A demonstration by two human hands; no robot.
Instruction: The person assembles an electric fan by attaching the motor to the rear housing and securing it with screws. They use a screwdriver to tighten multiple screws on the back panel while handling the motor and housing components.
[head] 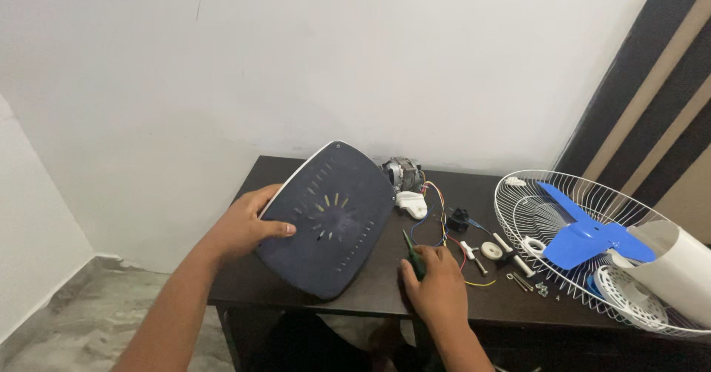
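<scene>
Both hands busy: left hand point(248, 228) tilts base plate point(329, 220) (right hand point(437, 287) grips screwdriver point(413, 256)).

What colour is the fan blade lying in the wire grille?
The fan blade is blue; the head view shows it inside the white grille.

One dark fan base panel point(329, 220), one motor point(404, 173) and one blue fan blade point(585, 235) show. There are two white wire grilles point(518, 194), and one green-handled screwdriver point(413, 257).

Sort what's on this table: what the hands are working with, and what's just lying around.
In hand:
left hand tilting the dark base plate
right hand holding a green-handled tool

Lying about:
motor
coloured wires
white wire guard
blue fan blade
screws
</scene>
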